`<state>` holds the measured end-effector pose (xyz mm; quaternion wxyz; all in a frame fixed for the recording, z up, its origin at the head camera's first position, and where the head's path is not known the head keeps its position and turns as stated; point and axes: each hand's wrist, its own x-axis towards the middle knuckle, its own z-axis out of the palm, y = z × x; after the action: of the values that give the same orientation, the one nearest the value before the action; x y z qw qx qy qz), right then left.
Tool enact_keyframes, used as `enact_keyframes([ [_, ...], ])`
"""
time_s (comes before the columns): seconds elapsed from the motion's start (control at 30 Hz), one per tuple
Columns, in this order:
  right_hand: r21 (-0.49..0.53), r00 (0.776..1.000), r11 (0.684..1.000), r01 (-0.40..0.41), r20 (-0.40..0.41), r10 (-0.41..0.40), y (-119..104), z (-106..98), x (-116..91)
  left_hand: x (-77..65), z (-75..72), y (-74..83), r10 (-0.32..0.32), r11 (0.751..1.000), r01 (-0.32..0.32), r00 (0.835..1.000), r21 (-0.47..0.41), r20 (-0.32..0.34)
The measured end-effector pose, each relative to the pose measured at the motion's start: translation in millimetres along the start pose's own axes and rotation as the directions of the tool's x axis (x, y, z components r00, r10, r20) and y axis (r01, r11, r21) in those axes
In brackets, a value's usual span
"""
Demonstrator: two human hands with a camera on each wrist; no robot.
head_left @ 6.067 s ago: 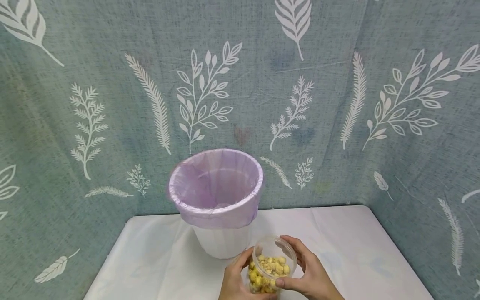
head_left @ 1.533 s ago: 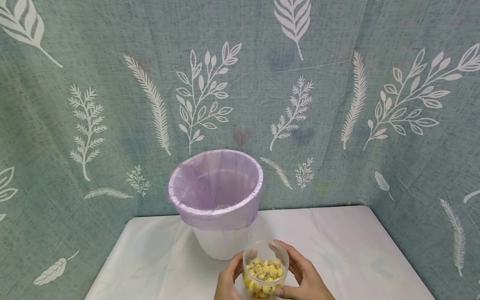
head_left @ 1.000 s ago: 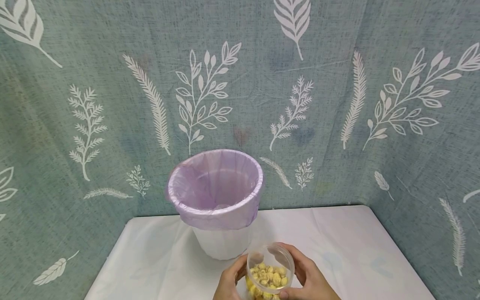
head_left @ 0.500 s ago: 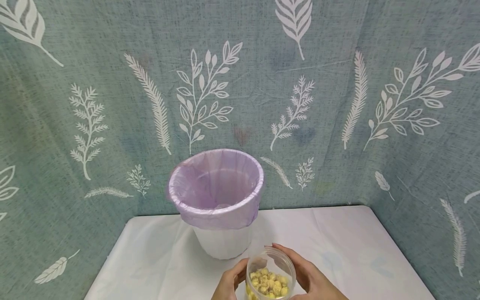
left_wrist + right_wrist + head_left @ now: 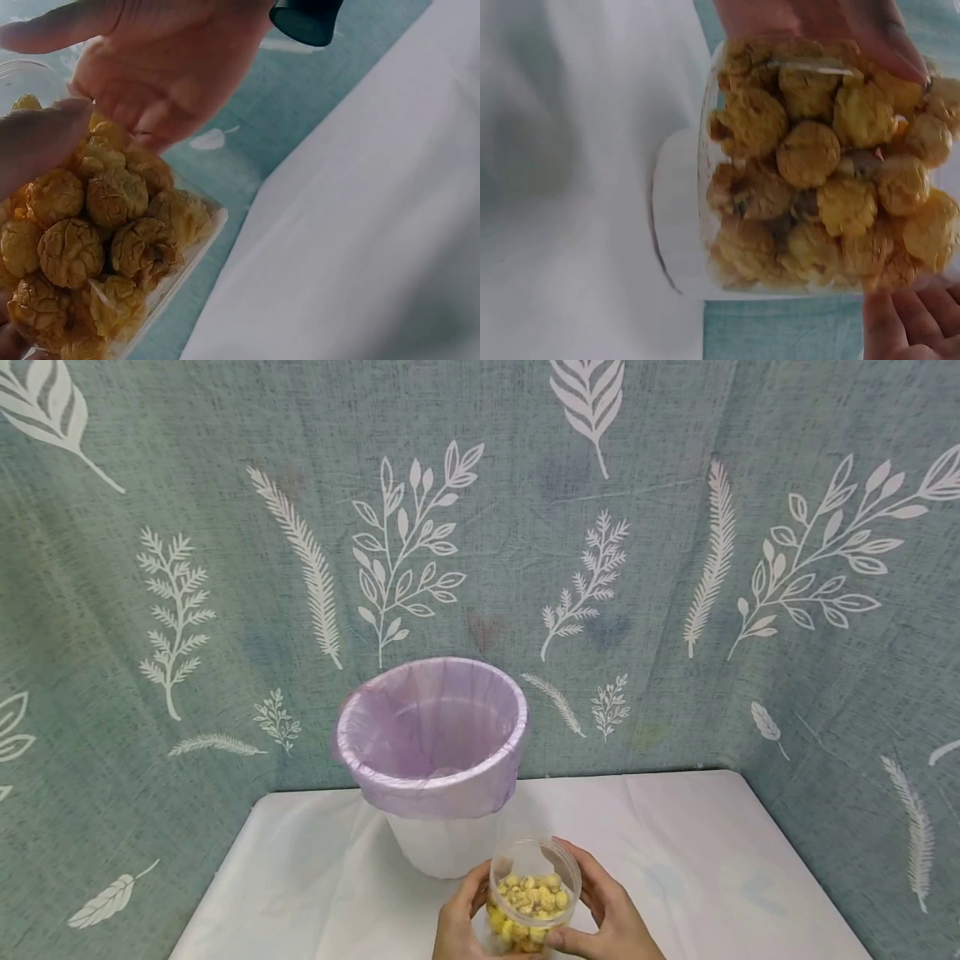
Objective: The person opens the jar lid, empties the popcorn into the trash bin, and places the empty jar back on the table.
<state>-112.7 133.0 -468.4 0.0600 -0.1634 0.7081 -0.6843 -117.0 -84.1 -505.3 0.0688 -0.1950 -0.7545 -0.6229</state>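
Both hands hold a clear plastic jar (image 5: pixel 531 924) at the front of the table, its round top facing up. Yellow popcorn balls (image 5: pixel 534 897) fill much of it and show through the wall. My left hand (image 5: pixel 459 917) grips the jar's left side, and in the left wrist view its thumb (image 5: pixel 45 139) lies across the jar. On the other side my right hand (image 5: pixel 611 914) curls round the jar, thumb low on the near wall below the rim. The right wrist view shows popcorn packed against the jar wall (image 5: pixel 714 187).
A white bin with a purple liner (image 5: pixel 442 802) stands just behind the jar, to its left. The table has a white cloth (image 5: pixel 660 860) over it. Leaf-patterned green fabric (image 5: pixel 495 527) hangs at the back and on both sides.
Over the last half second the jar has risen slightly and shifted left in the head view, and my right thumb shows on its front again. Both hands hold it throughout; the bin has not moved.
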Motion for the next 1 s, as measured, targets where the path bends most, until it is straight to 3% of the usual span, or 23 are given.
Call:
enact_keyframes([
  [0.1,-0.009,1.000,0.999,0.031,-0.002,-0.031,-0.3,1.3,0.2,0.6,1.0,-0.2,0.026,1.000,-0.026,1.000,0.011,0.002],
  [0.2,-0.009,0.999,0.999,0.042,0.019,-0.042,-1.3,0.5,0.1,2.1,-1.7,-4.2,0.102,0.995,-0.102,0.994,-0.005,0.031],
  [0.33,0.027,0.996,0.999,0.047,0.070,-0.049,-2.6,-4.5,-1.1,4.3,-8.1,-10.3,0.184,0.980,-0.173,0.977,-0.102,0.112],
  [0.4,0.049,0.989,0.996,0.081,0.117,-0.086,-2.4,-8.5,-1.9,5.1,-10.8,-11.9,0.198,0.970,-0.171,0.967,-0.173,0.159],
  [0.5,0.091,0.974,0.991,0.101,0.194,-0.117,-3.1,-14.1,-2.9,5.6,-14.5,-12.3,0.199,0.957,-0.137,0.952,-0.254,0.234],
  [0.63,0.124,0.965,0.992,0.000,0.260,-0.032,-7.2,-17.9,-4.4,5.1,-19.2,-8.7,0.133,0.946,-0.020,0.934,-0.325,0.331],
  [0.73,0.131,0.956,0.988,-0.077,0.290,0.036,-10.2,-19.0,-5.3,4.6,-21.6,-4.9,0.087,0.944,0.050,0.916,-0.326,0.392],
  [0.83,0.141,0.942,0.989,-0.053,0.335,0.003,-10.4,-21.1,-5.4,4.5,-22.4,-0.9,0.052,0.946,0.092,0.904,-0.311,0.425],
  [1.0,0.170,0.931,0.985,0.035,0.353,-0.094,-9.7,-23.6,-5.1,4.2,-21.9,2.8,0.005,0.952,0.126,0.905,-0.279,0.425],
])
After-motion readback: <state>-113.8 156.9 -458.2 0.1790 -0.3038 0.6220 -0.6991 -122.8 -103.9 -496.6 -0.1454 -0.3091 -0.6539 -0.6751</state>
